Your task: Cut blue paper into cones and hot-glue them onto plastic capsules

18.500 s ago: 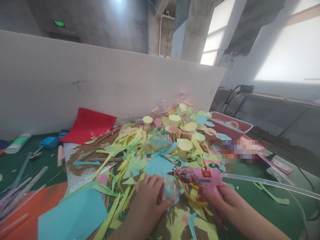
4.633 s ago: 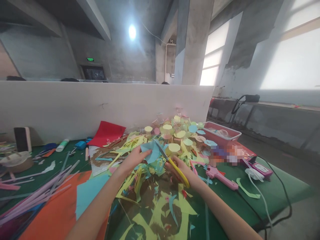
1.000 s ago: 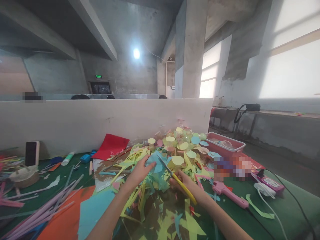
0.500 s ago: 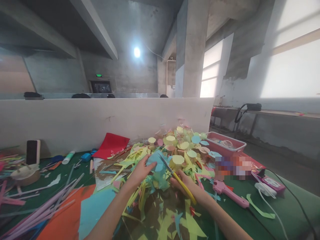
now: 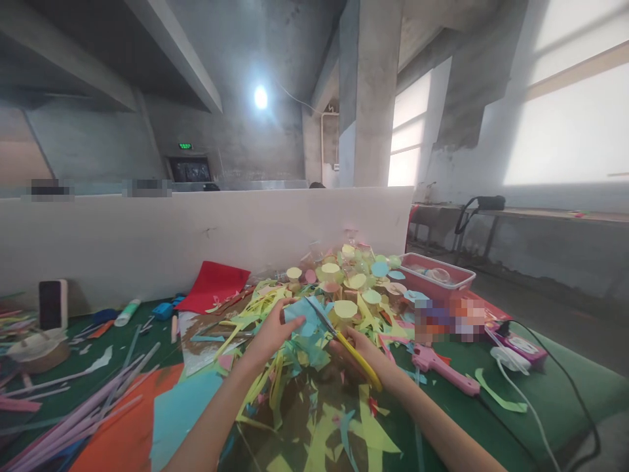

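Note:
My left hand [image 5: 281, 329] is closed on a piece of light blue paper [image 5: 305, 317], thumb on top. In my right hand [image 5: 361, 357] are scissors [image 5: 358, 359] with yellow handles, their blades at the right edge of the blue paper. Whether the blades are fully closed is hard to make out. Beneath both hands spreads a heap of yellow-green and blue paper scraps [image 5: 314, 357]. Just beyond the scissors, yellow paper rounds [image 5: 345, 309] and other coloured ones lie on the pile.
A pink glue gun [image 5: 445, 372] with a cable lies right, near a pink bin [image 5: 437, 272]. Purple strips [image 5: 98, 419], orange paper [image 5: 115, 419] and a blue sheet [image 5: 184, 406] lie left. A phone [image 5: 53, 305] stands by a white partition [image 5: 122, 242].
The view has shifted slightly to the right. The blue paper has turned a little in my left hand, and the scissors stay at its edge.

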Demonstrator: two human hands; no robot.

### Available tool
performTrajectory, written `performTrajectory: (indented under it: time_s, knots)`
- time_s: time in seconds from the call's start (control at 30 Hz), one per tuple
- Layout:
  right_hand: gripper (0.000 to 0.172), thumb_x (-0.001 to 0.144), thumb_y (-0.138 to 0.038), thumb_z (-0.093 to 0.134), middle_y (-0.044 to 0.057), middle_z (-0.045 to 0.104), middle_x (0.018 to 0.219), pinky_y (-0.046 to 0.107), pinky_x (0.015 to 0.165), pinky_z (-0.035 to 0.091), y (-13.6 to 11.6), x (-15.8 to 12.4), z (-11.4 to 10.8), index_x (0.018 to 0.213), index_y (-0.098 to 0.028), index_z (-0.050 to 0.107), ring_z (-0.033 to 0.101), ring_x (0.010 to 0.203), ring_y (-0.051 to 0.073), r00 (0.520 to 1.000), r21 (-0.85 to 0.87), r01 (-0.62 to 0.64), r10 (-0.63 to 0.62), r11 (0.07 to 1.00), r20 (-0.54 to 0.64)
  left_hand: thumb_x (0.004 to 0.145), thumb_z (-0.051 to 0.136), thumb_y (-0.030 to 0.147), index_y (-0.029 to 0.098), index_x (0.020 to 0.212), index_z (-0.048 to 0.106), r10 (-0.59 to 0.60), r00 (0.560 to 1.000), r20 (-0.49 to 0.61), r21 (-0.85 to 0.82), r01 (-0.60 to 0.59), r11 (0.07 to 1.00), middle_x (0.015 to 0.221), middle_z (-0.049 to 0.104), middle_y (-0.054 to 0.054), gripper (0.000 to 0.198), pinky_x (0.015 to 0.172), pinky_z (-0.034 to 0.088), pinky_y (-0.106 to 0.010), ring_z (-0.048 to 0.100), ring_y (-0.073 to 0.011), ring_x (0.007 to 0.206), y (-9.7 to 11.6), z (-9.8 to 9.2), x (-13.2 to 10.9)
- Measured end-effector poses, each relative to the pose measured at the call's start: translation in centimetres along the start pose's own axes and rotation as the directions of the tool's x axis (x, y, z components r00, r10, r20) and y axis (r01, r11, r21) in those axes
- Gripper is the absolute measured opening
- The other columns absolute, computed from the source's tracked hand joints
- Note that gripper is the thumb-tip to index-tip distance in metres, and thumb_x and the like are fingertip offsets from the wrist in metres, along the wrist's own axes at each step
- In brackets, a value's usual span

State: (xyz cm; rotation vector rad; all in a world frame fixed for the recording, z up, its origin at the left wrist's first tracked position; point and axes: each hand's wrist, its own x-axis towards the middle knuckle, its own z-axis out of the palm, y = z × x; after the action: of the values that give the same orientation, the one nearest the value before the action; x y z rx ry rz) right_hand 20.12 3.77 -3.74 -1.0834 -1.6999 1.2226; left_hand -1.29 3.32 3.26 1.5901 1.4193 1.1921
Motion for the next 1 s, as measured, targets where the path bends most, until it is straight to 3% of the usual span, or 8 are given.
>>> performTrajectory:
  time_s: [0.23, 0.37, 0.57, 0.7, 0.83, 1.0]
  knots:
    - [0.048, 0.073, -0.064, 0.066, -0.007, 0.046, 0.067, 0.023, 0.046, 0.035, -0.8, -1.0, -0.5, 0.08, -0.024, 0.041, 0.045, 0.052, 0.01, 0.996, -0.016, 0.024, -0.023, 1.0, 0.088, 0.063, 0.066, 0.05, 0.017, 0.093, 0.06, -0.003, 0.999, 0.04, -0.023, 0.004, 1.0, 0.069, 0.059, 0.002, 0.045, 0.056, 0.041, -0.025, 0.052, -0.0149, 0.06, 0.0, 0.3, 0.2]
    - [0.049, 0.073, -0.065, 0.065, -0.008, 0.042, 0.062, 0.022, 0.044, 0.028, -0.3, -0.5, -0.3, 0.079, -0.024, 0.038, 0.037, 0.049, 0.008, 0.998, -0.014, 0.007, -0.006, 1.0, 0.067, 0.062, 0.067, 0.047, 0.018, 0.093, 0.062, -0.008, 0.998, 0.058, -0.028, 0.01, 1.0, 0.073, 0.064, 0.001, 0.043, 0.055, 0.041, -0.024, 0.054, -0.0155, 0.061, 0.1, 0.5, 0.1]
    - [0.049, 0.071, -0.063, 0.068, -0.009, 0.042, 0.056, 0.02, 0.042, 0.023, -0.3, 0.0, -0.3, 0.075, -0.022, 0.04, 0.034, 0.046, 0.007, 0.999, -0.012, -0.025, 0.025, 1.0, 0.022, 0.065, 0.066, 0.05, 0.019, 0.074, 0.059, -0.005, 1.0, 0.023, -0.032, 0.005, 0.999, 0.06, 0.058, 0.004, 0.033, 0.053, 0.04, -0.024, 0.053, -0.0145, 0.057, 0.3, 0.3, 0.0]
    - [0.05, 0.073, -0.068, 0.061, -0.011, 0.037, 0.051, 0.02, 0.039, 0.022, -0.5, 0.0, -0.4, 0.074, -0.023, 0.038, 0.032, 0.041, 0.007, 1.0, -0.009, -0.022, 0.022, 1.0, 0.016, 0.066, 0.063, 0.053, 0.019, 0.076, 0.058, -0.007, 1.0, 0.023, -0.035, 0.008, 0.999, 0.061, 0.059, 0.004, 0.036, 0.049, 0.041, -0.025, 0.054, -0.015, 0.053, 0.2, 0.3, 0.1]
    - [0.05, 0.072, -0.068, 0.063, -0.01, 0.038, 0.056, 0.021, 0.041, 0.023, -0.7, -0.2, -0.6, 0.077, -0.024, 0.038, 0.032, 0.045, 0.008, 0.999, -0.031, 0.038, -0.037, 0.999, 0.009, 0.066, 0.061, 0.054, 0.017, 0.084, 0.06, -0.004, 0.999, 0.042, -0.055, 0.006, 0.998, 0.073, 0.065, -0.001, 0.041, 0.053, 0.048, -0.029, 0.061, -0.0194, 0.063, 0.1, 0.3, 0.1]
    - [0.049, 0.073, -0.062, 0.067, -0.008, 0.042, 0.064, 0.022, 0.046, 0.029, -0.8, -0.9, -0.6, 0.082, -0.025, 0.037, 0.036, 0.051, 0.009, 0.994, -0.044, 0.095, -0.092, 0.994, 0.063, 0.067, 0.065, 0.05, 0.018, 0.083, 0.061, 0.039, 0.999, 0.015, -0.048, -0.038, 0.998, 0.069, 0.061, 0.002, 0.036, 0.058, 0.044, -0.025, 0.055, -0.0151, 0.062, 0.1, -0.1, 0.1]
